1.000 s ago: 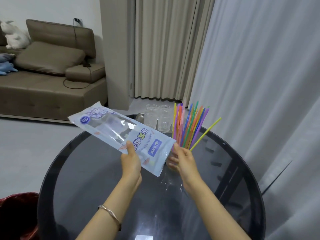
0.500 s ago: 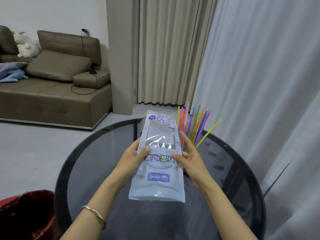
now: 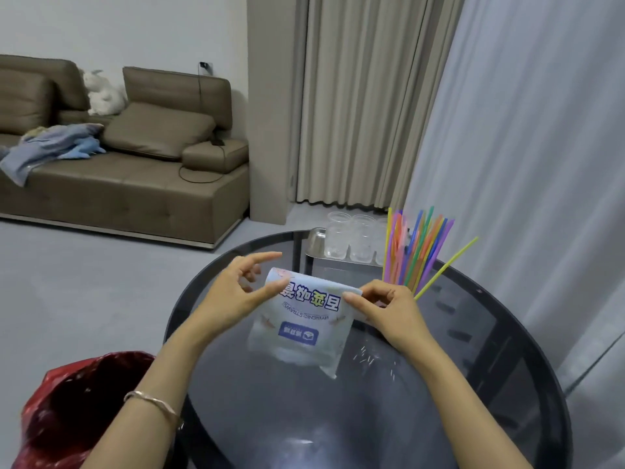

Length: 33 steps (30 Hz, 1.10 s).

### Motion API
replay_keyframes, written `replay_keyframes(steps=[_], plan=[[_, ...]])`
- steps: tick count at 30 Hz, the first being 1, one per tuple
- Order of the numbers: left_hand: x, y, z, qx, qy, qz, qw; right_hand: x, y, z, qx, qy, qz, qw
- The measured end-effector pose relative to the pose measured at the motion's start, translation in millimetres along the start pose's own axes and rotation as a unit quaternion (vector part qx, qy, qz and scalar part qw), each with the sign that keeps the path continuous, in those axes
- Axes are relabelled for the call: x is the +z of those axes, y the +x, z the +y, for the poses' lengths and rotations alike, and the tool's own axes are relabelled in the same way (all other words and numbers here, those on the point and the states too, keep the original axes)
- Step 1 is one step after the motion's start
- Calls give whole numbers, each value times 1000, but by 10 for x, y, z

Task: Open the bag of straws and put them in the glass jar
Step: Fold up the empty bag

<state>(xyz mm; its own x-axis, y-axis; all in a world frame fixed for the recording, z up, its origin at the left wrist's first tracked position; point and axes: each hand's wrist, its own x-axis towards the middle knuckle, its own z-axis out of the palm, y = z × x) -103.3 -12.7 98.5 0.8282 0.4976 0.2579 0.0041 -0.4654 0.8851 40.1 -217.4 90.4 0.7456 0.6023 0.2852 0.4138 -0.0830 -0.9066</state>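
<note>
While the coloured straws (image 3: 414, 252) are already standing bunched upright beyond the straw bag (image 3: 304, 319), the jar holding them is hiding behind the right hand (image 3: 389, 313), so I cannot tell its shape or how full it is. The bag is hanging above the round dark glass table (image 3: 439, 418), looking flat and empty, its upper part folding over away from the viewer. The left hand (image 3: 236, 299) is pinching the bag's left fold edge between thumb and fingers, with the index finger pointing free; the right hand is nipping the right fold edge between thumb and fingertips. By my judgement the filling step is finished and the person is folding up the spent wrapper; the next move is calling for somewhere to drop it (the red-lined bin (image 3: 81, 411), left of and below the bag, seems likely). Beyond the bag, clear plastic cups (image 3: 351, 242) are sitting empty on a metal tray (image 3: 316, 240).
</note>
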Motion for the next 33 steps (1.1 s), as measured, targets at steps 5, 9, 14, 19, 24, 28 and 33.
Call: replay_keyframes(steps=[5,9,14,19,24,28,33], plan=[[-384,-199,-103,-101,-30,-156,982,458,145,-159,21,103,-36,994],[-754,-328,-270,-135,-61,-1,989,1032,313,-263,40,141,-55,988],[-1493,-536,-839,-137,-150,328,923,1887,317,-109,81,146,-138,976],[-1828,-941,-1769,-155,-148,434,875,2740,71,262,31,-1,-249,968],[-1696,-963,-2304,-225,-131,418,870,3096,-20,511,-15,-103,-223,969],[-1553,-1015,-2726,-311,-20,334,889,3109,-8,503,-21,-65,-201,977],[-1371,-1079,-2872,-387,97,224,889,3097,-27,503,-36,-51,-198,978]])
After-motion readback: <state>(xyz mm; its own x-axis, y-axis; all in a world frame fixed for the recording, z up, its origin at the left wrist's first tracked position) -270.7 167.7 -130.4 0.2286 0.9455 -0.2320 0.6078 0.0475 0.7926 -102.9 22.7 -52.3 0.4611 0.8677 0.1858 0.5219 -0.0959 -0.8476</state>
